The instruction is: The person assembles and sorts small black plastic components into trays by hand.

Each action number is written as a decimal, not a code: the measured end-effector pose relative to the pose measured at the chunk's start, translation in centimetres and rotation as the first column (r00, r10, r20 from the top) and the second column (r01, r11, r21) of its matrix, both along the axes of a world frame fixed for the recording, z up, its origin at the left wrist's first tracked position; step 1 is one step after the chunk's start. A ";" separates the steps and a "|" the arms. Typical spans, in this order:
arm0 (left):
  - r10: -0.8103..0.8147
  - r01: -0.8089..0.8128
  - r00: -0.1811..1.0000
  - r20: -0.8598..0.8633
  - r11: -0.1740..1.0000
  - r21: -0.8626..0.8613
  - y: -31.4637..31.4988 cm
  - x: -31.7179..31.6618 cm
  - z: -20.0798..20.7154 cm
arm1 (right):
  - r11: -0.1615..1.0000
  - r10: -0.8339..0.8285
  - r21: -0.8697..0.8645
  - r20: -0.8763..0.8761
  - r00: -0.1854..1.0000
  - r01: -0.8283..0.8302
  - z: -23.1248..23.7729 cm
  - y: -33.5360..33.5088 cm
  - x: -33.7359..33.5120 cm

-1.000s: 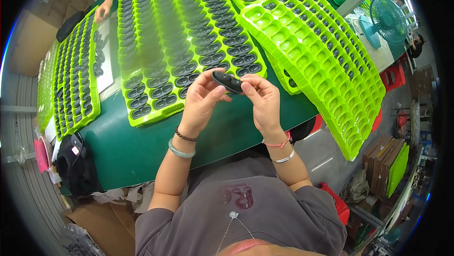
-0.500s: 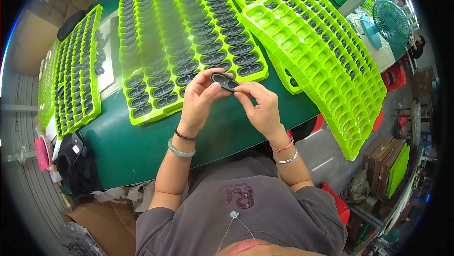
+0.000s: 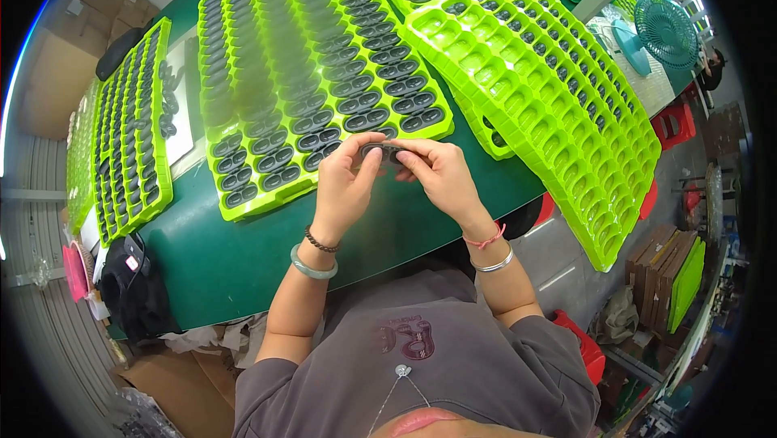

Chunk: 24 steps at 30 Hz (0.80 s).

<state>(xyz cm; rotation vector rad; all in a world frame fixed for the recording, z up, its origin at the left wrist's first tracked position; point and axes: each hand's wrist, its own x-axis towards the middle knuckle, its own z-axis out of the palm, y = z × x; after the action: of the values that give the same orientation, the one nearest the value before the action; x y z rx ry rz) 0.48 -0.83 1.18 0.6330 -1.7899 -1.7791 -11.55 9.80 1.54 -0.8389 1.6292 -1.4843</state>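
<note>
Pinched a dark oval piece (image 3: 390,152) between my left hand (image 3: 345,186) and right hand (image 3: 447,183); likely mid-handling step, next move called for steady, even pressure.

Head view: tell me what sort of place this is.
Probably a factory assembly workshop: large bright green moulded trays, rows of matching black oval parts set in them, and a long green worktable underneath.
</note>
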 end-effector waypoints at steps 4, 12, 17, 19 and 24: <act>-0.034 0.057 0.973 0.227 0.994 -0.096 -0.6 0.7 0.3 | 0.999 0.032 0.032 -0.184 0.982 -0.027 0.3 0.0 -0.6; -0.084 0.082 0.970 0.228 0.996 0.016 -1.1 0.8 0.1 | 0.993 0.089 0.087 -0.160 0.983 -0.075 0.2 -0.1 -0.8; -0.022 0.023 0.972 0.234 1.000 -0.001 -0.4 0.6 -0.1 | 0.977 0.137 0.196 -0.292 0.947 -0.081 0.7 -0.3 -0.9; 0.042 0.004 0.941 0.337 0.991 -0.135 -0.2 0.5 0.2 | 0.979 0.129 0.194 -0.311 0.941 -0.070 0.3 -0.5 -0.9; 0.004 -0.009 0.965 0.263 1.000 0.016 -1.0 0.4 -0.1 | 0.999 0.043 0.026 -0.164 0.985 -0.039 -0.6 -0.8 -0.8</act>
<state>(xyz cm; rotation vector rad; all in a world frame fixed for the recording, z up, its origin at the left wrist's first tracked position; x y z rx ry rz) 0.89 -1.78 1.06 0.9178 -1.9422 -1.7748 -12.36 9.04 0.94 -0.9993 1.7347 -1.3968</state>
